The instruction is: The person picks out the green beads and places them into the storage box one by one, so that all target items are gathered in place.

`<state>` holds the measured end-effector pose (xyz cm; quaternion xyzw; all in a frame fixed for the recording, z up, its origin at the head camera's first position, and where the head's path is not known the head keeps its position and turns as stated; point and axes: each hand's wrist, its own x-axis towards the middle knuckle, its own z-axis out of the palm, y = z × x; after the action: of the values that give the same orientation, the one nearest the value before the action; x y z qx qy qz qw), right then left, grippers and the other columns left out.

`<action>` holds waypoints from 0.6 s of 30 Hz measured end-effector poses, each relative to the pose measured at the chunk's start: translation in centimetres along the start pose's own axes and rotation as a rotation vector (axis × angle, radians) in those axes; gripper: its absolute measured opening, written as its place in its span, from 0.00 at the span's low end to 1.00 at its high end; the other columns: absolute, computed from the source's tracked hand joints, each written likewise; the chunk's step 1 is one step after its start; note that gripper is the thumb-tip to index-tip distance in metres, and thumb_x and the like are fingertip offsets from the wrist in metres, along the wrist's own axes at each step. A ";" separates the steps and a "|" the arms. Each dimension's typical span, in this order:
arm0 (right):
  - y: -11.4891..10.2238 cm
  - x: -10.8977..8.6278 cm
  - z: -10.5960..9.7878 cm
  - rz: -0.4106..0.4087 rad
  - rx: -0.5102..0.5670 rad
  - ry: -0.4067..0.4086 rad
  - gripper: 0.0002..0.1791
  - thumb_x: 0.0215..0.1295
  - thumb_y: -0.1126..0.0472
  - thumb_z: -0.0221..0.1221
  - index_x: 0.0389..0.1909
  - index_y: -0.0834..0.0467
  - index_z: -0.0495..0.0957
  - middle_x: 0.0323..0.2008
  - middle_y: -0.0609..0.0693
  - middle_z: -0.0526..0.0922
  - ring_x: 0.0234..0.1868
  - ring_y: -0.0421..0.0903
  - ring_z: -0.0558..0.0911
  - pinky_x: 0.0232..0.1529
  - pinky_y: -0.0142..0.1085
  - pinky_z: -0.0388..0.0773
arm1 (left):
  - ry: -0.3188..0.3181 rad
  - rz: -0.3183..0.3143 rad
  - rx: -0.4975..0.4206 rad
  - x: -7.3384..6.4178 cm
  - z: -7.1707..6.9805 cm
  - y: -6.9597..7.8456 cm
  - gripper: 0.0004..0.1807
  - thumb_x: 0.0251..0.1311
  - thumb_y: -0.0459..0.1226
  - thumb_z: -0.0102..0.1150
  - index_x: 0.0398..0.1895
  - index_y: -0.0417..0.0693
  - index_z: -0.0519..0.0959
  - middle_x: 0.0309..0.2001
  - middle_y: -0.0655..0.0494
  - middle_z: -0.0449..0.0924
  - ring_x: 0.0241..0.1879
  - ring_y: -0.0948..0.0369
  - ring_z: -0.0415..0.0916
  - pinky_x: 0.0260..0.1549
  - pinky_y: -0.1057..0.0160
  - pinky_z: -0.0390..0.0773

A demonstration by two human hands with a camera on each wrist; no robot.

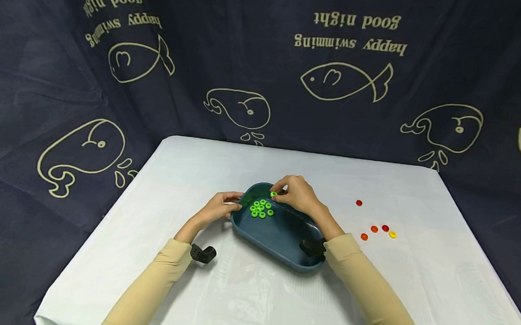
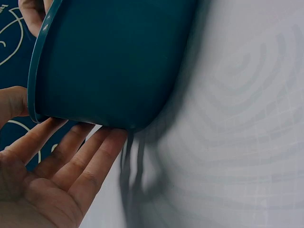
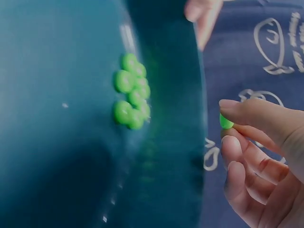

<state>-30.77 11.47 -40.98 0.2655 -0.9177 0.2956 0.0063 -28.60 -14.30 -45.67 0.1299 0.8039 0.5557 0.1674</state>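
A dark teal oval tub (image 1: pixel 277 235) is at mid-table, with several green ring beads (image 1: pixel 260 208) gathered at its left end. My left hand (image 1: pixel 217 207) grips the tub's left end; in the left wrist view the thumb is at the rim and the fingers are spread against the outer wall. My right hand (image 1: pixel 298 193) is over the tub's far rim and pinches one green ring bead (image 3: pixel 226 122) between thumb and index finger. Its other fingers are loosely curled below, as the right wrist view shows.
On the white tabletop (image 1: pixel 416 287) right of the tub lie several loose beads: a lone red bead (image 1: pixel 359 203) farther back, orange beads (image 1: pixel 374 229), a dark red bead (image 1: pixel 385 228) and a yellow bead (image 1: pixel 392 234). A dark printed curtain (image 1: pixel 278 57) hangs behind.
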 end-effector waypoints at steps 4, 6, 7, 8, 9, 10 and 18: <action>-0.3 0.5 1.3 -0.018 -0.031 -0.051 0.11 0.55 0.60 0.66 0.39 0.57 0.85 0.39 0.50 0.85 0.41 0.48 0.82 0.39 0.38 0.79 | -0.010 0.001 0.018 -1.0 0.1 1.7 0.27 0.65 0.33 0.50 0.66 0.34 0.63 0.62 0.31 0.66 0.55 0.38 0.71 0.39 0.60 0.80; -0.4 0.7 1.8 -0.021 -0.046 -0.080 0.10 0.54 0.61 0.67 0.39 0.57 0.85 0.38 0.50 0.86 0.41 0.46 0.82 0.39 0.38 0.79 | -0.010 0.005 0.015 -1.4 0.1 2.4 0.27 0.65 0.33 0.51 0.66 0.34 0.63 0.62 0.31 0.66 0.55 0.38 0.71 0.38 0.62 0.79; -0.4 0.9 2.1 -0.022 -0.053 -0.092 0.10 0.54 0.61 0.67 0.38 0.57 0.85 0.38 0.49 0.86 0.40 0.46 0.82 0.38 0.38 0.79 | -0.010 0.007 0.016 -1.5 0.1 2.5 0.27 0.65 0.33 0.51 0.66 0.34 0.63 0.62 0.31 0.66 0.54 0.38 0.72 0.37 0.64 0.79; -0.3 0.9 2.3 -0.022 -0.060 -0.105 0.10 0.53 0.61 0.67 0.38 0.57 0.85 0.38 0.49 0.86 0.40 0.46 0.82 0.38 0.37 0.79 | -0.010 0.008 0.014 -1.5 0.1 2.5 0.27 0.65 0.33 0.51 0.66 0.34 0.63 0.62 0.31 0.66 0.54 0.38 0.72 0.36 0.65 0.79; -0.2 1.0 2.6 -0.023 -0.068 -0.117 0.10 0.53 0.61 0.67 0.38 0.57 0.85 0.37 0.49 0.86 0.39 0.45 0.82 0.37 0.37 0.79 | -0.011 0.008 0.011 -1.5 0.1 2.4 0.27 0.64 0.33 0.51 0.66 0.34 0.63 0.62 0.31 0.66 0.54 0.38 0.72 0.36 0.65 0.79; -0.1 1.0 2.8 -0.024 -0.074 -0.128 0.10 0.53 0.61 0.67 0.38 0.57 0.85 0.38 0.50 0.86 0.39 0.45 0.82 0.36 0.36 0.79 | -0.010 0.005 0.011 -1.5 0.1 2.4 0.27 0.64 0.33 0.51 0.66 0.34 0.63 0.62 0.31 0.66 0.54 0.39 0.72 0.35 0.66 0.79; 0.3 1.0 3.9 -0.028 -0.090 -0.147 0.10 0.53 0.61 0.67 0.37 0.57 0.85 0.38 0.50 0.86 0.38 0.45 0.83 0.34 0.34 0.79 | -0.008 -0.001 0.016 -1.5 0.1 2.3 0.27 0.64 0.34 0.51 0.66 0.35 0.63 0.62 0.32 0.66 0.54 0.40 0.72 0.36 0.65 0.79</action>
<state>-31.27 9.07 -44.21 0.2987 -0.9241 0.2339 -0.0451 -27.14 -13.99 -43.38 0.1329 0.8077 0.5487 0.1701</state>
